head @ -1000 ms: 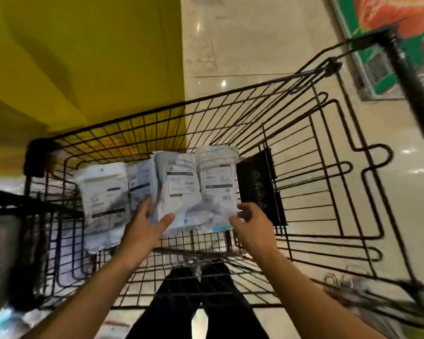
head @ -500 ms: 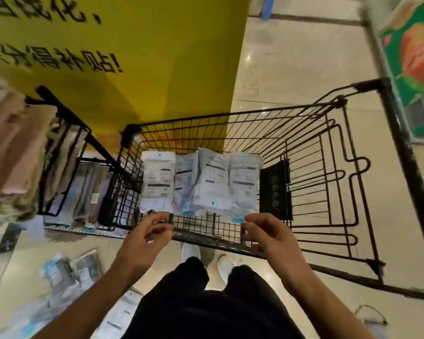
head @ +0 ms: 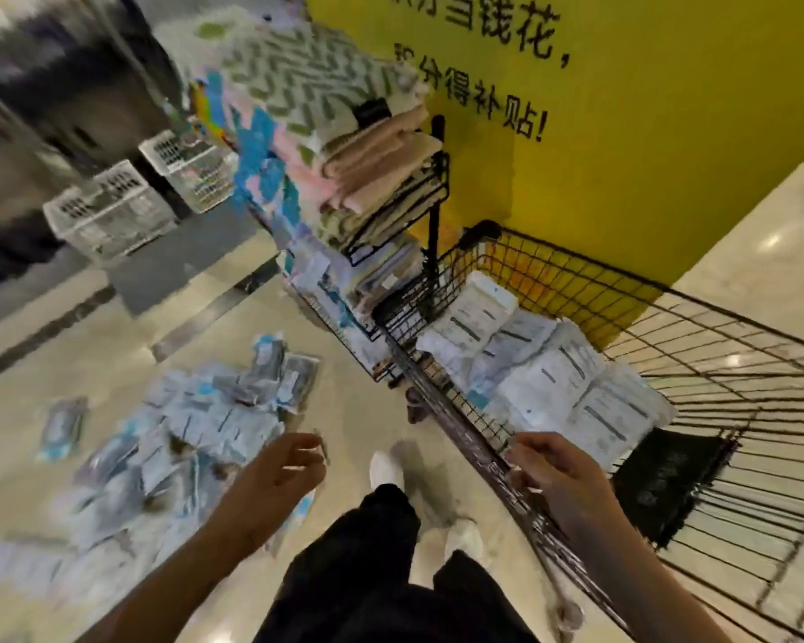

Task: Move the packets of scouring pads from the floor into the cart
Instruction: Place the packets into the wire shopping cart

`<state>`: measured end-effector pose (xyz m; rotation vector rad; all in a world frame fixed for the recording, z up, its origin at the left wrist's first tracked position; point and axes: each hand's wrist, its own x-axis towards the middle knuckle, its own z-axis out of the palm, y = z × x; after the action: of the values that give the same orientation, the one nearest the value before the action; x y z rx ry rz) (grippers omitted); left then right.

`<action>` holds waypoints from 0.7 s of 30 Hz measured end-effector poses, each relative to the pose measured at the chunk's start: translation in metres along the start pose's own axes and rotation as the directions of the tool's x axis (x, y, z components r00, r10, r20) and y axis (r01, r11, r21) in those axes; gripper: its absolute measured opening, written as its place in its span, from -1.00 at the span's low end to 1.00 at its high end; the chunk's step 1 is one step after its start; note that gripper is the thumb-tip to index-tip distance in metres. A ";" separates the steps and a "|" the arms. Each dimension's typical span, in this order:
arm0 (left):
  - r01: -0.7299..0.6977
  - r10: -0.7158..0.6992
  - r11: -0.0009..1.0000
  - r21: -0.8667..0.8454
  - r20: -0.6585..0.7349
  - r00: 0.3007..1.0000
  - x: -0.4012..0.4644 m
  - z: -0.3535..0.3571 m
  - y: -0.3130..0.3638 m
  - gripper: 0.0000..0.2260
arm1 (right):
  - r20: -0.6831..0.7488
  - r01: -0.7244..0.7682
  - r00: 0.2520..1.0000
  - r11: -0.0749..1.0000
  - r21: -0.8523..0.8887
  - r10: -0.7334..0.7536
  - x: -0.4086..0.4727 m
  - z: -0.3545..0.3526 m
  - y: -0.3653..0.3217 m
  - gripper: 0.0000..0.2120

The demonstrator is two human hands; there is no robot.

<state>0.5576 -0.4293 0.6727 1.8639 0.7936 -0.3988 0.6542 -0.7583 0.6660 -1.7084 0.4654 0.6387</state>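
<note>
Several white and blue packets of scouring pads (head: 544,368) lie in a row inside the black wire cart (head: 739,410) on the right. A loose heap of more packets (head: 196,429) is spread on the floor at the left. My left hand (head: 279,480) hangs over the floor between the heap and my legs, fingers loosely curled, holding nothing. My right hand (head: 553,475) is just above the cart's near rim, fingers loosely curled and empty. The frame is blurred by motion.
A black rack (head: 391,197) stacked with folded towels and cloths stands beside the cart's far corner, against a yellow wall (head: 646,132). Two white plastic baskets (head: 112,211) sit on the floor at the back left. My legs and white shoes (head: 386,471) are between heap and cart.
The view has swung left from the cart to the floor heap. Both hands have let go of the packets in the cart and pulled back; the left hand has moved out over the floor.
</note>
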 end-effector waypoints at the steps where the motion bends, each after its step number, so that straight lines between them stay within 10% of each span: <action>1: 0.018 -0.020 0.999 -0.041 -0.040 0.999 -0.011 -0.002 -0.013 -0.63 | 0.049 -0.012 0.999 1.000 -0.026 0.013 0.001 0.011 -0.002 -0.98; 10: 0.208 -0.327 0.852 -0.481 -0.178 0.928 -0.114 -0.023 -0.149 -0.46 | 0.386 0.148 0.922 0.929 -0.339 -0.006 -0.043 0.127 0.010 -0.94; 21: 0.257 -0.551 0.710 -0.655 -0.290 0.782 -0.277 -0.126 -0.360 -0.81 | 0.564 0.269 0.822 0.818 -0.508 0.079 -0.177 0.344 0.083 -0.91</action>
<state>0.1003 -0.3176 0.6442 1.1700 1.5066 0.0538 0.4096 -0.4473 0.6627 -1.9577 -0.2832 1.2527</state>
